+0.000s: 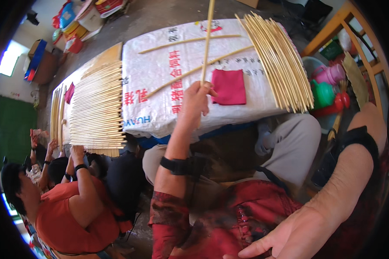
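A long, pale wooden stick (207, 41) is pinched upright in the fingers of my left hand (196, 101), and its far end runs out of the picture at the top. Just right of these fingers a folded dark pink cloth (229, 87) lies on the white printed sack sheet (155, 69) that covers the table. Two more sticks are on the sheet: a curved stick (181, 77) slanting past my hand and a shorter stick (190, 43) farther off. Low at the right, my right hand (285, 239) is over my lap, thumb apart, nothing seen in it; its fingertips are cut off.
A thick row of sticks (276, 60) lies along the table's right end. Left of me, a co-worker in orange (73, 216) sits at another row of sticks (97, 108). At the right stand a wooden frame (354, 26), a green jug (323, 93) and a pink watering can (330, 74).
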Demonstrator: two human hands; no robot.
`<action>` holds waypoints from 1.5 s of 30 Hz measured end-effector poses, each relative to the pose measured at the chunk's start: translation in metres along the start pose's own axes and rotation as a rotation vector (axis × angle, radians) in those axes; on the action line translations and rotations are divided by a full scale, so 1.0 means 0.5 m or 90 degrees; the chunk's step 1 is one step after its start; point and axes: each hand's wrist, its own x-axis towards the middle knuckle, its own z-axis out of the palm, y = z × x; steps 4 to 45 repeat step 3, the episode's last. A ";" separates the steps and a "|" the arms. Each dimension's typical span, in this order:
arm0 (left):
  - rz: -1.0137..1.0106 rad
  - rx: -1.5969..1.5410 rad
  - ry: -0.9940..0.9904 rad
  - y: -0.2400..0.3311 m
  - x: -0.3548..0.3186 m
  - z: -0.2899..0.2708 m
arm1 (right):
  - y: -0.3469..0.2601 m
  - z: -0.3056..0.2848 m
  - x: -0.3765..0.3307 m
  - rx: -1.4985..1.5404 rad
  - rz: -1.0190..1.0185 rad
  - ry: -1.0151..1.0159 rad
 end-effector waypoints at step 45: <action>0.004 0.004 0.017 0.008 -0.011 -0.027 | 0.001 0.012 -0.012 0.029 0.061 0.063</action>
